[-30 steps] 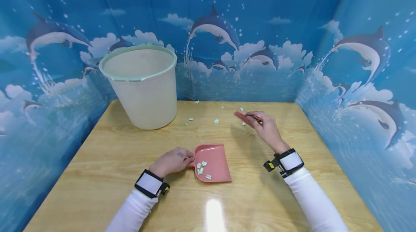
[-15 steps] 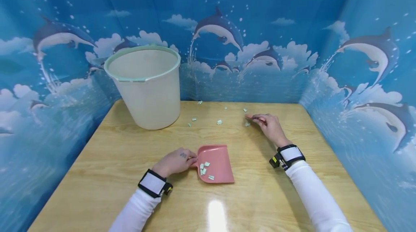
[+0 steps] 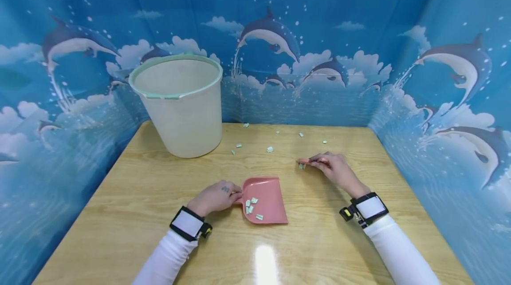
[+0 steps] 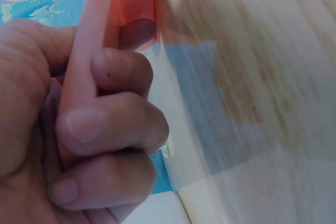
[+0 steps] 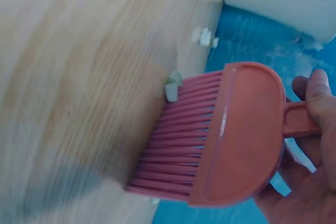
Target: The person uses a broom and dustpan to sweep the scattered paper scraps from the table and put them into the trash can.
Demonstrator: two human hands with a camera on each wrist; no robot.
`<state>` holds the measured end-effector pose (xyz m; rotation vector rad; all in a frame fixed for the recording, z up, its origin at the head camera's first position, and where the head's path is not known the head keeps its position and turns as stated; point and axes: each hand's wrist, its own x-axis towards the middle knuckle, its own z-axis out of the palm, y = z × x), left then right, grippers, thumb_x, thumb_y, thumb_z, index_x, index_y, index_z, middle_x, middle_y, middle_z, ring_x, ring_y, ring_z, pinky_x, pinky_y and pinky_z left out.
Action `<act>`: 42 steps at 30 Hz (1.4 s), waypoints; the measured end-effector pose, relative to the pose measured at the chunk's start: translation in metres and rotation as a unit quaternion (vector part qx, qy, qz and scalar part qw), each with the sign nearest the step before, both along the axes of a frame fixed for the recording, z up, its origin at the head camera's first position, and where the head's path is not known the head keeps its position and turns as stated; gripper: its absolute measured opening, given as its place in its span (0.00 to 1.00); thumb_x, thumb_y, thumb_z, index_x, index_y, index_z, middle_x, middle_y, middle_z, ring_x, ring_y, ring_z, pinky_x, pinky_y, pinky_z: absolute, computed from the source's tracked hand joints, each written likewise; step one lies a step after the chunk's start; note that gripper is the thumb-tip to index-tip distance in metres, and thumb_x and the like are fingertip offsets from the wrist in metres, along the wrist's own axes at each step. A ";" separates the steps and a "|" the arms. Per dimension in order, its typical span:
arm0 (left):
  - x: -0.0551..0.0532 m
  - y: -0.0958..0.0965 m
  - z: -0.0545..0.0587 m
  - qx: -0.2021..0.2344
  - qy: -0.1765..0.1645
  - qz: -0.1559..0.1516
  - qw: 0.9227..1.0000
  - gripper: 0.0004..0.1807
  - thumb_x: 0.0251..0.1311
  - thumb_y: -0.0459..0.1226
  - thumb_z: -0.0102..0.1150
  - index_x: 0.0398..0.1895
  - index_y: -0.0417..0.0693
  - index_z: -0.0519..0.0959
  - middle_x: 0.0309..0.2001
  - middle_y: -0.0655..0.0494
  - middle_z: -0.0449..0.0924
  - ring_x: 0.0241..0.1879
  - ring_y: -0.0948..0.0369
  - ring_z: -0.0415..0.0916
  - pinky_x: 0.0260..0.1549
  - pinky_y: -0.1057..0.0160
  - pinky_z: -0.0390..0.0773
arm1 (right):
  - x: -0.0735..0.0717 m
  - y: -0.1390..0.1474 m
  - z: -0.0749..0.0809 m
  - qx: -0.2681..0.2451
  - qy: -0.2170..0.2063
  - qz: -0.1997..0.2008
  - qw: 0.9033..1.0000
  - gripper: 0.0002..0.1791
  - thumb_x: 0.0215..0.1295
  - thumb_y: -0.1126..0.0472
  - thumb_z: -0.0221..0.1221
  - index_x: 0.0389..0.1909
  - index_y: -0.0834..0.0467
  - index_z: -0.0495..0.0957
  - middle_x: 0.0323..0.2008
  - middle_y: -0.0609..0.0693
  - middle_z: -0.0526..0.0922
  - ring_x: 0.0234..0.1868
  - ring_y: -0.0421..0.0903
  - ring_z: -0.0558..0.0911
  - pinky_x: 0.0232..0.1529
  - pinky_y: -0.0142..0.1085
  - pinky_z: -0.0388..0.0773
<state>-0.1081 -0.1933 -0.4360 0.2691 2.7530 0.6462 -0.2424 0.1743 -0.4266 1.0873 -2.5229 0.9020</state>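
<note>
Brush (image 5: 244, 135) is gripped in the right hand (image 3: 335, 170), bristles (image 5: 170, 168) against pale scraps (image 5: 171, 92)! I see the left hand (image 3: 215, 197) holding the dustpan (image 3: 271, 203).

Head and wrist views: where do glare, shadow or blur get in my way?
Head view: a bright glare patch on the table, nearer the camera than the dustpan and clear of the scraps; left wrist view: a broad shadow across the table, wood grain soft; right wrist view: slightly hazy, a dim shadow beside the brush, nearby scraps soft-edged.
</note>
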 end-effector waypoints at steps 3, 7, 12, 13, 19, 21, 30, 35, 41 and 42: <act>0.000 0.001 0.000 -0.002 -0.004 0.001 1.000 0.17 0.76 0.43 0.53 0.61 0.51 0.82 0.57 0.50 0.84 0.27 0.61 0.71 0.34 0.60 0.74 | 0.009 0.000 0.004 -0.003 0.007 0.020 1.000 0.08 0.66 0.66 0.66 0.44 0.56 0.88 0.42 0.52 0.90 0.45 0.52 0.87 0.45 0.48 0.82; 0.000 0.002 0.002 -0.005 -0.009 0.006 1.000 0.17 0.76 0.43 0.53 0.62 0.51 0.82 0.58 0.49 0.83 0.29 0.61 0.73 0.35 0.60 0.75 | 0.011 -0.002 0.006 -0.026 0.032 0.024 0.999 0.09 0.63 0.68 0.68 0.44 0.57 0.88 0.42 0.52 0.90 0.44 0.52 0.87 0.44 0.48 0.82; 0.001 0.002 0.002 -0.010 -0.004 0.006 1.000 0.17 0.76 0.43 0.53 0.61 0.52 0.82 0.61 0.49 0.82 0.38 0.62 0.76 0.45 0.56 0.78 | 0.004 -0.004 -0.006 -0.029 0.058 0.014 0.998 0.11 0.60 0.67 0.70 0.44 0.58 0.88 0.41 0.53 0.90 0.41 0.52 0.86 0.44 0.49 0.81; 0.001 0.002 0.002 -0.010 -0.004 0.006 1.000 0.17 0.76 0.43 0.53 0.61 0.52 0.82 0.61 0.49 0.82 0.38 0.62 0.76 0.46 0.56 0.78 | 0.004 -0.006 -0.008 -0.025 0.057 0.015 0.998 0.11 0.60 0.67 0.70 0.44 0.59 0.88 0.41 0.54 0.90 0.41 0.52 0.86 0.44 0.50 0.81; 0.001 0.001 0.000 -0.006 -0.010 0.001 1.000 0.18 0.76 0.43 0.53 0.62 0.52 0.82 0.61 0.49 0.82 0.33 0.62 0.74 0.40 0.58 0.75 | 0.016 -0.009 -0.011 -0.012 0.038 0.039 0.998 0.12 0.60 0.67 0.70 0.45 0.59 0.88 0.39 0.52 0.90 0.39 0.50 0.86 0.41 0.48 0.80; 0.001 0.001 0.000 -0.006 -0.011 0.001 1.000 0.18 0.76 0.43 0.52 0.62 0.51 0.82 0.62 0.49 0.81 0.33 0.62 0.74 0.40 0.58 0.75 | 0.024 -0.008 -0.007 -0.012 0.031 0.054 0.998 0.12 0.60 0.68 0.70 0.45 0.58 0.88 0.38 0.50 0.90 0.39 0.48 0.85 0.40 0.46 0.80; -0.002 0.000 0.002 -0.002 -0.011 -0.005 1.000 0.17 0.76 0.43 0.53 0.62 0.51 0.82 0.52 0.52 0.85 0.25 0.60 0.71 0.33 0.60 0.74 | 0.051 -0.003 0.014 -0.002 0.011 0.113 0.994 0.12 0.62 0.70 0.68 0.45 0.56 0.87 0.39 0.46 0.90 0.39 0.40 0.84 0.36 0.34 0.79; -0.003 -0.002 0.001 0.001 -0.014 -0.001 1.000 0.17 0.76 0.43 0.53 0.62 0.52 0.82 0.53 0.52 0.85 0.25 0.61 0.71 0.32 0.61 0.74 | 0.047 -0.004 0.017 -0.013 0.057 0.064 0.996 0.10 0.62 0.69 0.68 0.44 0.57 0.87 0.40 0.49 0.90 0.42 0.48 0.87 0.42 0.43 0.82; -0.003 -0.002 0.000 0.000 -0.013 -0.007 1.000 0.18 0.76 0.44 0.53 0.62 0.52 0.82 0.50 0.53 0.85 0.24 0.61 0.70 0.30 0.61 0.73 | 0.042 -0.011 0.010 0.036 0.111 -0.005 0.993 0.02 0.67 0.63 0.66 0.35 0.56 0.84 0.38 0.51 0.90 0.41 0.51 0.87 0.43 0.48 0.82; -0.004 -0.002 0.000 0.001 -0.011 -0.010 1.000 0.17 0.76 0.44 0.53 0.61 0.52 0.82 0.49 0.53 0.85 0.24 0.61 0.70 0.30 0.61 0.73 | 0.043 -0.013 0.009 0.039 0.114 -0.009 0.993 0.03 0.68 0.62 0.66 0.34 0.56 0.84 0.37 0.51 0.90 0.40 0.51 0.87 0.42 0.48 0.82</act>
